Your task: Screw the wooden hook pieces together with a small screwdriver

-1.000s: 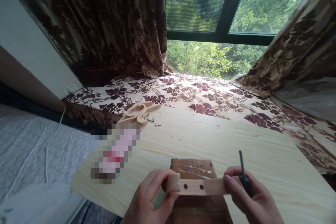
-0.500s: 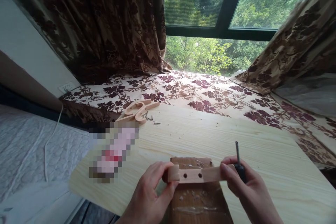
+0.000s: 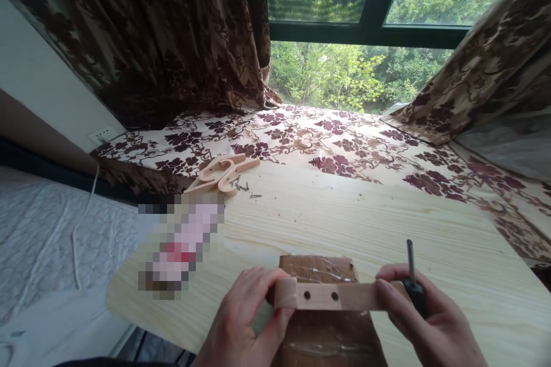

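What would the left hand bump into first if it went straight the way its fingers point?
The wooden strip, because the left hand already pinches its curled end. Past that, maybe the right hand, though I can't tell the depth well.

No readable text, label, brand, number or sign shows anywhere in the view.
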A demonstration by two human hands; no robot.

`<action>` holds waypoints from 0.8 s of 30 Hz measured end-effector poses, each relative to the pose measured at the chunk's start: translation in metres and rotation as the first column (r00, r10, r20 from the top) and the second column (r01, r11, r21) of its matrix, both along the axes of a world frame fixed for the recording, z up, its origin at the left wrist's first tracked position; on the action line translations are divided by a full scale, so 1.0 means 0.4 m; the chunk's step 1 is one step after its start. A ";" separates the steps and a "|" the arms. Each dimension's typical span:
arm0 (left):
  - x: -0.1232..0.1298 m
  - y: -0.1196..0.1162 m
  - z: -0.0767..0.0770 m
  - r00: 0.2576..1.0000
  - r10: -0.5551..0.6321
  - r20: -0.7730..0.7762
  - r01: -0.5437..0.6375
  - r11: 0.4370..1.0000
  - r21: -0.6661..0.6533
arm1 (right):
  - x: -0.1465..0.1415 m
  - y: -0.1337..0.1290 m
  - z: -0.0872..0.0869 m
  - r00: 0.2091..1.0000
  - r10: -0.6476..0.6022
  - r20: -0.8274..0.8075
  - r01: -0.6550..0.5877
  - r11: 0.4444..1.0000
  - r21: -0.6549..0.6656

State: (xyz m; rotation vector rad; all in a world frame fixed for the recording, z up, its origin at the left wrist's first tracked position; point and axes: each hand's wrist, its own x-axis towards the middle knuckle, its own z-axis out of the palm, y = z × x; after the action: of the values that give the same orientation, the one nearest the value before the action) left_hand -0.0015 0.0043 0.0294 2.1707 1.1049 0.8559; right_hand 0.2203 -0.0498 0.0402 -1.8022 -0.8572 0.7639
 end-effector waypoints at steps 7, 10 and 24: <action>0.012 0.026 -0.003 1.000 -0.026 -0.018 0.023 0.987 -0.159 | 0.018 0.030 -0.031 0.992 0.007 -0.130 0.002 0.997 0.072; 0.010 0.026 -0.007 0.999 -0.028 -0.020 0.024 0.980 -0.197 | 0.016 0.030 -0.035 0.995 -0.006 -0.104 0.015 0.996 0.083; -0.003 0.001 0.007 0.999 -0.046 0.008 0.046 0.999 -0.014 | -0.003 -0.010 -0.002 0.999 -0.001 -0.052 0.002 1.000 0.014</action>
State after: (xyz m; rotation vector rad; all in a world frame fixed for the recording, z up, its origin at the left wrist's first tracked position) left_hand -0.0029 0.0045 0.0324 2.1713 1.0502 0.8331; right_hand 0.2191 -0.0537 0.0395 -1.7629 -0.8251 0.7989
